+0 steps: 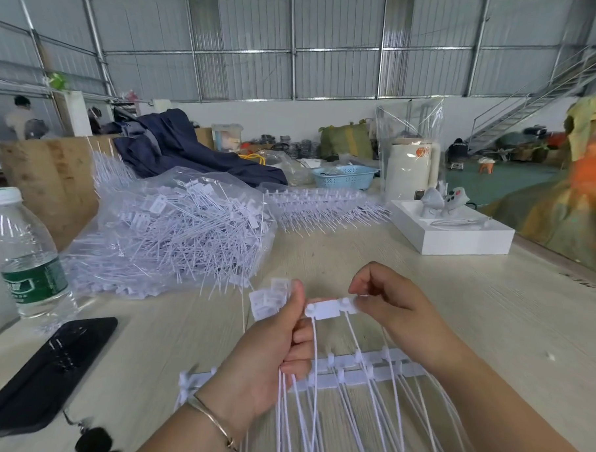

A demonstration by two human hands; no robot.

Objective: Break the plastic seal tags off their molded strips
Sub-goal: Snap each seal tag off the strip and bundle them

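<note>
We see both forearms reaching forward from the lower edge of the view, hands meeting at centre. Our left hand [270,354] is turned palm toward the right, thumb extended upward and pressed against the curled index finger in a pinch; the remaining fingers fold into the palm. A thin bangle circles the left wrist. Our right hand [389,298] sits slightly higher, fingers curled downward, thumb and fingertips closed together in a pinch.
</note>
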